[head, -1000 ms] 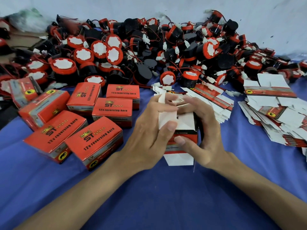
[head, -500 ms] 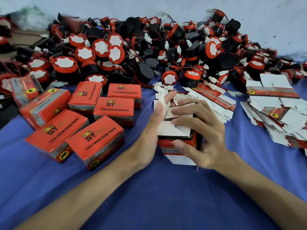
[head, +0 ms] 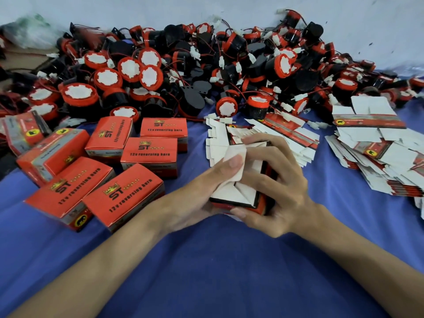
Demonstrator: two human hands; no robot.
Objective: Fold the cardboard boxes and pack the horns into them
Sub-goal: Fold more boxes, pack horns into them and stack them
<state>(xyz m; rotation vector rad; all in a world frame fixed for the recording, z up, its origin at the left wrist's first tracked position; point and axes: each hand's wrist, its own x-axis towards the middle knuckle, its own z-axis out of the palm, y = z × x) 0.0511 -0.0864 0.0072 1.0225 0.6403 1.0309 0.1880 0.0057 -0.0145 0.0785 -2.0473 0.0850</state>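
Both hands hold one red cardboard box (head: 236, 193) at the middle of the blue cloth, its white end flaps facing up. My right hand (head: 277, 182) wraps round the box from the right, fingers over the top and thumb on the near edge. My left hand (head: 206, 191) grips the box's left side and its thumb presses a white flap down. A big pile of red and black horns (head: 183, 72) lies behind. Whether a horn is inside the box is hidden.
Several folded red boxes (head: 128, 196) marked "12V reversing horn" stand at the left. Flat unfolded boxes lie in stacks behind my hands (head: 289, 134) and at the right (head: 376, 152). A pale wall (head: 229, 10) rises behind the horn pile.
The box has come down lower to the cloth. Its upright white flaps have been folded inward, and my left thumb now presses one flap onto the end.
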